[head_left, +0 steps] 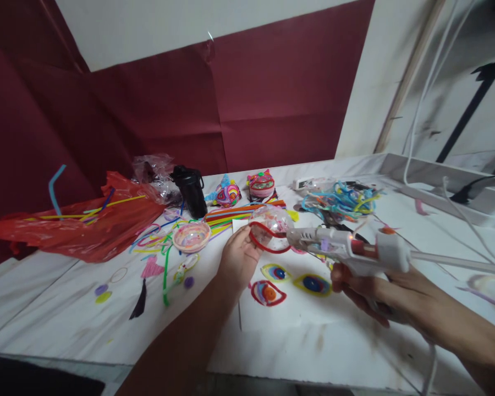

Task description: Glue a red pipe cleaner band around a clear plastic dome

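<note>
One red loop (277, 252), pinched in the fingers of the left hand (240, 258), hangs over a table (322, 352) just beside the tip of a glue gun (338, 246), which the right hand (375, 291) grips with curled fingers.

A white, marbled table (148, 344) carries paper (264, 320) below the left hand (240, 256), a shallow bowl (192, 236) left of that grip, a black bottle (192, 193) farther off, tangled pipe cleaners (340, 199) beyond the right hand (369, 291).
</note>
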The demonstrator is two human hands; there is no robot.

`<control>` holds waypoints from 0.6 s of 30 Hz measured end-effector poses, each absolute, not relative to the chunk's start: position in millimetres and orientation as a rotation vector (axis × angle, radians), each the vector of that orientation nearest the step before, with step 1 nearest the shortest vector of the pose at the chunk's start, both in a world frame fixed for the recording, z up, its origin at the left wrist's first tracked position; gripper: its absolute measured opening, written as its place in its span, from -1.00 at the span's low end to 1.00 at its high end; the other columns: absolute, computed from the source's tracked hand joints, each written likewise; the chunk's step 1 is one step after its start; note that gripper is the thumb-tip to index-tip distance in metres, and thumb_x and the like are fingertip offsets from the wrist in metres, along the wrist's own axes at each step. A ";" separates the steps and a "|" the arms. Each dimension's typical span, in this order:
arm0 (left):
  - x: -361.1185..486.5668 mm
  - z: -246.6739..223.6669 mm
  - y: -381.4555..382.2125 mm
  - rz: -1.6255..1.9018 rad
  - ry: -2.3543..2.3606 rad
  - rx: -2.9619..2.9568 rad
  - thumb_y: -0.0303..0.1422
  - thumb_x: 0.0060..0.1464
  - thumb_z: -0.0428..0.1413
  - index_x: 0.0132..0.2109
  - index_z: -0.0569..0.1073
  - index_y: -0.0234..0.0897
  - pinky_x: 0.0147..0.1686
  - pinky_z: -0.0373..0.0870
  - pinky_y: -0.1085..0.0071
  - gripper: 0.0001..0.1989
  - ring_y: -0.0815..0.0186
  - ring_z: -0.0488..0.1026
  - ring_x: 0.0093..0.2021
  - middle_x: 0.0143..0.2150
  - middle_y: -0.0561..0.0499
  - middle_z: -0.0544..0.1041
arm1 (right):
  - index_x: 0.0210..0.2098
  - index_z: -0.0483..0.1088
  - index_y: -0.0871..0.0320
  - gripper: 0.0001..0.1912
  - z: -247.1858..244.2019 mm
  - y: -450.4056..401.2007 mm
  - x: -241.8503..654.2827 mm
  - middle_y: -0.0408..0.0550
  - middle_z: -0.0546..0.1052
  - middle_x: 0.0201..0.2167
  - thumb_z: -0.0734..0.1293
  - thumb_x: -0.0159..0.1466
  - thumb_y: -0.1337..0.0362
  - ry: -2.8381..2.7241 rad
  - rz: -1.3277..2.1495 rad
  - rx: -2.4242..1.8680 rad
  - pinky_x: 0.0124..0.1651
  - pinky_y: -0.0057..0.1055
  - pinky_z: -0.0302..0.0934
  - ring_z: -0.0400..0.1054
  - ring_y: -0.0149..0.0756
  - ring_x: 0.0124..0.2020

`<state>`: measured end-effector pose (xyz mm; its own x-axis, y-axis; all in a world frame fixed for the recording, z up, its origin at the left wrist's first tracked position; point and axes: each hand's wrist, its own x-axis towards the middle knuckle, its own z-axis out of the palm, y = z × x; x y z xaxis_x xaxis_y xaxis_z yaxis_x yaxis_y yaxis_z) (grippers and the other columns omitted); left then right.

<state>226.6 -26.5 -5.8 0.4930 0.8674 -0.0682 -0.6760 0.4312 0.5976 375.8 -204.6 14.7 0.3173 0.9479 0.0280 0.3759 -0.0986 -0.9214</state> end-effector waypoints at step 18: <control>226.5 -2.3 -26.5 0.994 0.414 0.505 -0.62 0.12 -0.04 -0.39 0.41 -0.35 -0.04 0.48 0.25 -0.79 0.33 0.55 -0.34 -0.46 -0.03 0.55 | -0.38 0.45 0.09 -0.52 12.1 -212.4 381.9 -0.08 0.47 -0.49 0.24 0.08 -0.19 -1.211 0.728 -1.735 -0.51 -0.38 0.21 0.28 -0.28 -0.52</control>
